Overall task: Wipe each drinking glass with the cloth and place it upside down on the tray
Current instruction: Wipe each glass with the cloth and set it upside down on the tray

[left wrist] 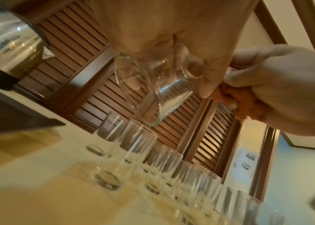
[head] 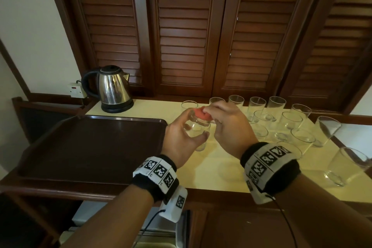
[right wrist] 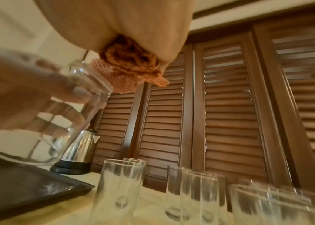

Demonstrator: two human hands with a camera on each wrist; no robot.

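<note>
Both hands busy: left hand [head: 181, 137] grips glass [head: 198, 127], right hand [head: 229, 125] bunches cloth [head: 201, 114]; no legible writing.

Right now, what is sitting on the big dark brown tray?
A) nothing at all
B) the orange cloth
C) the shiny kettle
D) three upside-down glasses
A: the flat dark brown tray shows only bare surface, while the left hand holds the one clear drinking glass in the air, the right hand grips the orange knitted cloth, and the shiny steel kettle stands behind the tray.
</note>
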